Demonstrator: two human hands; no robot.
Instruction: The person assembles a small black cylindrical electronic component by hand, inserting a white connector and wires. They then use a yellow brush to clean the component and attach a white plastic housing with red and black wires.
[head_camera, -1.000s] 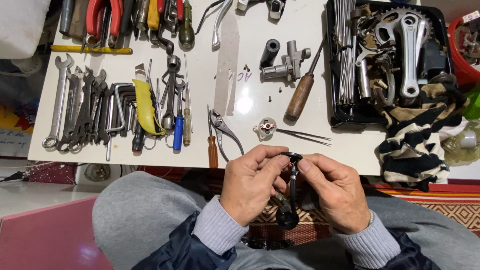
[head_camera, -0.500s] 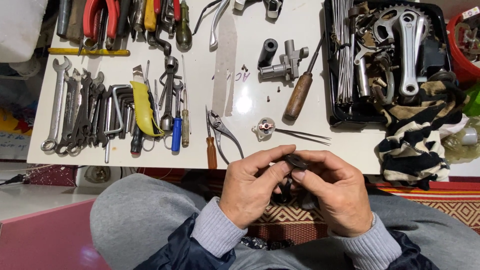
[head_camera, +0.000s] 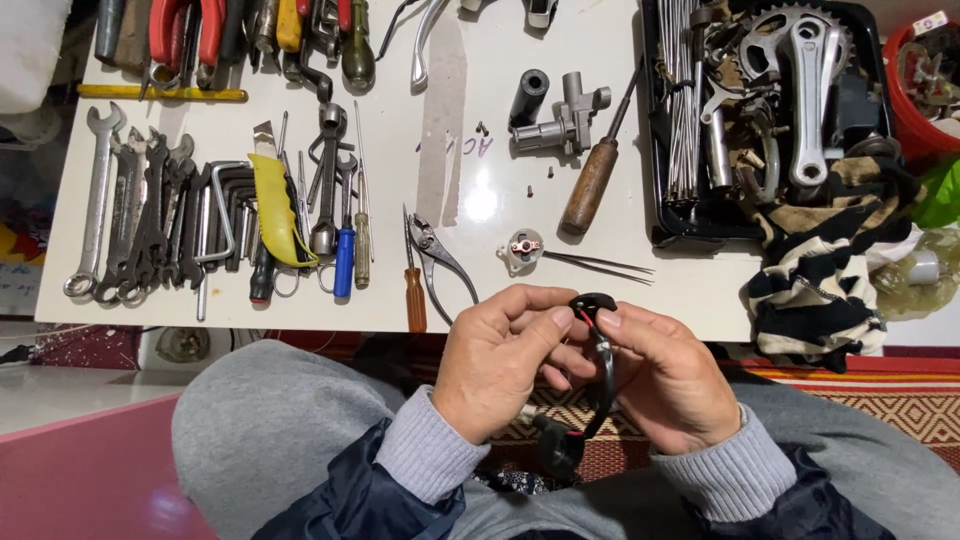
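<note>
Just below the near edge of the white table (head_camera: 480, 200), both hands meet over the person's lap around a small black part (head_camera: 600, 350) with a thin red line showing at its top. The left hand (head_camera: 500, 365) curls closed, thumb and forefinger pinching the part's upper end, while the right hand (head_camera: 670, 380) wraps it from the other side, its thumb pressed on the same rounded top. The part runs down between the palms to a darker, thicker lower end near the wrists; what that end is cannot be told. On the table just beyond the hands lie pliers (head_camera: 440, 262), an orange-handled screwdriver (head_camera: 414, 290) and a small round metal piece (head_camera: 524, 250) with tweezers beside it. A row of wrenches (head_camera: 130, 220) lies far left, and a black tray (head_camera: 655, 150) of bicycle parts sits at the right with a striped rag (head_camera: 810, 290) draped beside it.
</note>
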